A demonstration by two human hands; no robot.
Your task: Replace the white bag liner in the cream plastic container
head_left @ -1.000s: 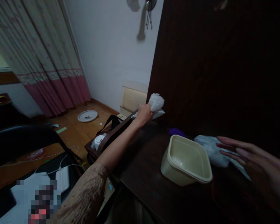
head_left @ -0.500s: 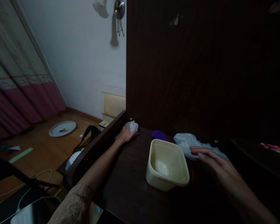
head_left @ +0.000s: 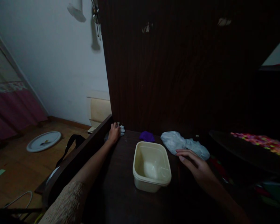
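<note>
My left hand [head_left: 114,133] is at the far left corner of the dark wooden surface [head_left: 121,161], fingers curled on a small crumpled plastic bag [head_left: 122,130] that it partly hides. A cream plastic tub [head_left: 151,183], open at the top with nothing inside, stands in the middle. Just right of the tub, my right hand [head_left: 196,163] hovers palm down with its fingers stretched out, holding nothing. Behind its fingertips lies a bigger whitish plastic bag [head_left: 174,141], bunched up in two lumps. A purple piece of something soft [head_left: 147,136] rests between the two bags.
A tall dark panel [head_left: 172,77] rises behind the surface, and a raised edge [head_left: 84,165] borders its left side. At right is a dark rounded object with a colourful beaded-looking strip [head_left: 263,141]. A white round lid-like disc [head_left: 44,141] lies on the wooden floor.
The view has swung to the right, so everything sits further left. My left hand has closed more over the small bag. My right hand remains near the large bag, fingers slightly lowered.
</note>
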